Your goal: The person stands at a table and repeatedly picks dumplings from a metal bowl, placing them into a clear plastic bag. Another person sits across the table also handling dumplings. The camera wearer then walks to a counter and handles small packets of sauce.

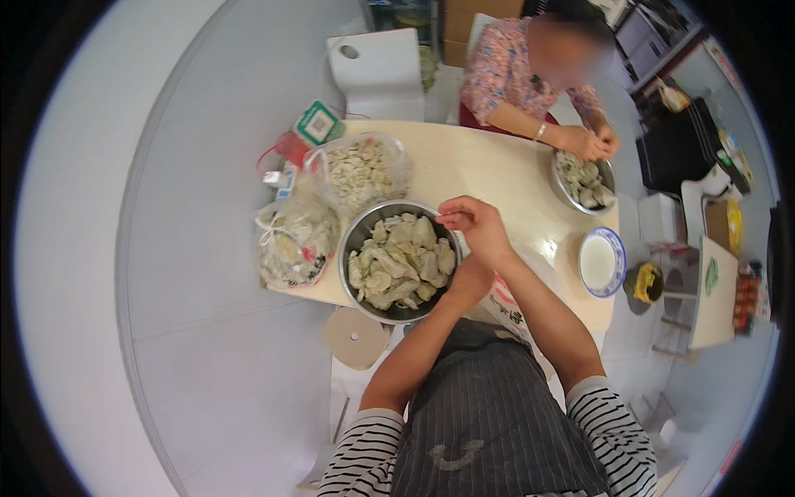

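Observation:
A steel bowl [344,286] full of pale greenish-yellow, lumpy food pieces [399,263] stands in front of me at the table's near left; I cannot make out their exact kind. At the bowl's right rim my right hand [476,225] has its fingers bent and drawn together, with anything between them too small to name. My left hand [470,280] sits just below it, beside the same rim. Its fingers are hidden. Next to my wrists lies a clear plastic bag [530,286] with red print, partly covered by my right forearm.
Two plastic bags of pale food, an upper bag [364,174] and a lower bag [291,242], flank the bowl. Across the pale table [464,157], another person's hands [590,142] work over a second steel bowl [571,201]. A blue-rimmed bowl [601,262] holds white liquid.

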`<state>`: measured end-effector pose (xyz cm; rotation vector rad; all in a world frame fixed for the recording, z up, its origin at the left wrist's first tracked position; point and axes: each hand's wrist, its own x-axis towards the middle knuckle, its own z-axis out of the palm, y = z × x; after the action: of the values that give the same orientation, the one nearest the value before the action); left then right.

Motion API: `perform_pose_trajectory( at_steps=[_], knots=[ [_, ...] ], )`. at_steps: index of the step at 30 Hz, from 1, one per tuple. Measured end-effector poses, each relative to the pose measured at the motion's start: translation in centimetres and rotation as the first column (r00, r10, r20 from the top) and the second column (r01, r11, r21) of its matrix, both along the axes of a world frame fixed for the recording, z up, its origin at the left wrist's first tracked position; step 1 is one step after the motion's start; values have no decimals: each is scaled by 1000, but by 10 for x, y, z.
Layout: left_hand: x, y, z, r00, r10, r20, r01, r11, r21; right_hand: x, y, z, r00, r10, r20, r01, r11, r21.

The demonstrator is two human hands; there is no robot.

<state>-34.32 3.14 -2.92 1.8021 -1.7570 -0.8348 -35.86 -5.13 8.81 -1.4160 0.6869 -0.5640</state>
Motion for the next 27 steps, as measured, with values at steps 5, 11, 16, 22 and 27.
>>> perform_pose_trajectory(
  at_steps=[5,11,16,22,27],
  knots=[
    [4,-6,59,948,177,-265,-224,962,-159,-115,7,12,858,-501,-114,410,801,-436],
    [0,-27,65,968,117,-223,-152,978,-145,-226,96,-23,336,-682,-650,-189,627,-756],
    [-2,-39,87,996,51,-80,-52,999,-11,-249,98,-53,185,-639,-747,310,759,-572],
    [-5,-45,104,961,-86,261,51,989,139,-250,61,-27,339,-771,-538,430,636,-640],
    [-1,-42,94,934,42,356,-45,999,1,-252,41,-12,447,-817,-365,494,565,-661]
  ],
)
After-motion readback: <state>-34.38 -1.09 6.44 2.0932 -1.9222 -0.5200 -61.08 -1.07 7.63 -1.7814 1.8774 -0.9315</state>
